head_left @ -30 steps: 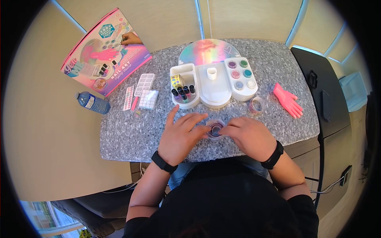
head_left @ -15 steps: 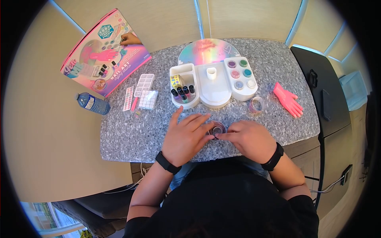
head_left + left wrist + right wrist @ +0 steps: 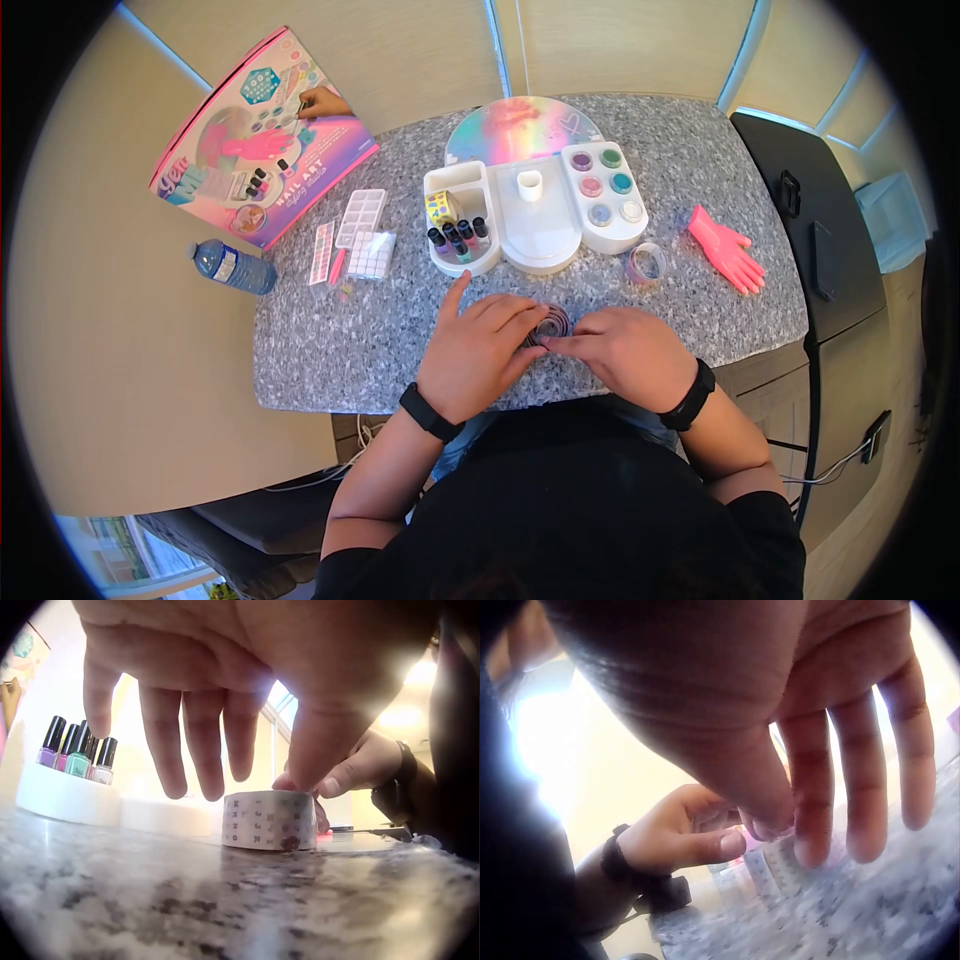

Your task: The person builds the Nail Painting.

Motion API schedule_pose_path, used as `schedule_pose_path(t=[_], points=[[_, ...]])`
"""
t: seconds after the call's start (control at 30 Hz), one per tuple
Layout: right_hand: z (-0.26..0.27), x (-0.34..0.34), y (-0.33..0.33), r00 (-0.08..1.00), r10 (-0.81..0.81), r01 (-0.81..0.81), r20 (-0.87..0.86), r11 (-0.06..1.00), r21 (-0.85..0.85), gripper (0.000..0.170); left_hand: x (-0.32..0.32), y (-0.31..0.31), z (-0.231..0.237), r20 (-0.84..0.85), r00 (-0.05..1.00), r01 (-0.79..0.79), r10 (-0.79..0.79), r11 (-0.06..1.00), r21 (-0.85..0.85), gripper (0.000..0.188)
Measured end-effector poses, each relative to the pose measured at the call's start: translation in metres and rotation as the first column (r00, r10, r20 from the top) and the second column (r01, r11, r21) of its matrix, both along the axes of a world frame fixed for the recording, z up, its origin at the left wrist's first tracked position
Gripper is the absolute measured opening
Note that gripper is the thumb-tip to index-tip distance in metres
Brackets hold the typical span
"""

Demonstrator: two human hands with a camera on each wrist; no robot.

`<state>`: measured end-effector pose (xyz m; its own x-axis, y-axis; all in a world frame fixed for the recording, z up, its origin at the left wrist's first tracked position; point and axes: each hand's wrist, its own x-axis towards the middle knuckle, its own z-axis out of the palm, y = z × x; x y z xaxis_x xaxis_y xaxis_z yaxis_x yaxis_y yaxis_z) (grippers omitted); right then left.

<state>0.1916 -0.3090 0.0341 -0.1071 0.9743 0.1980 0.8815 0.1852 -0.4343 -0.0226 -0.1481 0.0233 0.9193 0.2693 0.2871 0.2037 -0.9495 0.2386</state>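
A sticker roll (image 3: 268,820), white with rows of small printed letters, stands on its edge-round base on the granite tabletop; from above its coiled layers (image 3: 548,326) show. My left hand (image 3: 478,345) holds it from the left between thumb and index finger, the other fingers stretched forward. From the right, my right hand (image 3: 632,350) pinches at its near rim with thumb and index finger. In the right wrist view, that thumb and index finger meet at the roll (image 3: 780,866), hiding part of it. The right hand's other fingers (image 3: 866,810) hang down straight.
Beyond the hands stands a white nail station (image 3: 540,245) with polish bottles (image 3: 458,237) and glitter pots (image 3: 600,187). A clear roll (image 3: 646,264) and pink model hand (image 3: 725,250) lie right. Trays (image 3: 362,218), a water bottle (image 3: 234,267) and a box (image 3: 265,140) are left.
My right index finger and thumb have shifted left to the roll's near rim. The left hand has moved slightly right, closing round the roll's left side.
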Motion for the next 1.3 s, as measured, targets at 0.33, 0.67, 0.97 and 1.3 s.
schedule_pose_path(t=[0.33,0.67,0.97,1.3], points=[[0.005,0.033,-0.007,0.895,-0.444,0.431,0.035,0.884,0.181,0.031,0.001,-0.003,0.002,-0.088,0.995,0.040,-0.040,0.999,-0.001,0.058],[-0.003,0.036,-0.009,0.875,-0.431,0.433,0.220,0.901,0.040,0.020,0.007,-0.004,0.009,-0.040,0.999,0.008,-0.013,0.994,-0.106,0.060],[0.022,-0.008,-0.001,0.985,-0.018,-0.032,0.172,0.958,0.284,0.026,0.007,-0.001,0.022,0.134,0.983,0.130,-0.124,0.991,-0.043,0.040],[0.014,-0.013,-0.002,0.981,-0.042,0.007,0.189,0.983,0.183,0.013,-0.003,0.007,0.013,0.115,0.993,0.014,-0.024,0.996,0.083,0.030]])
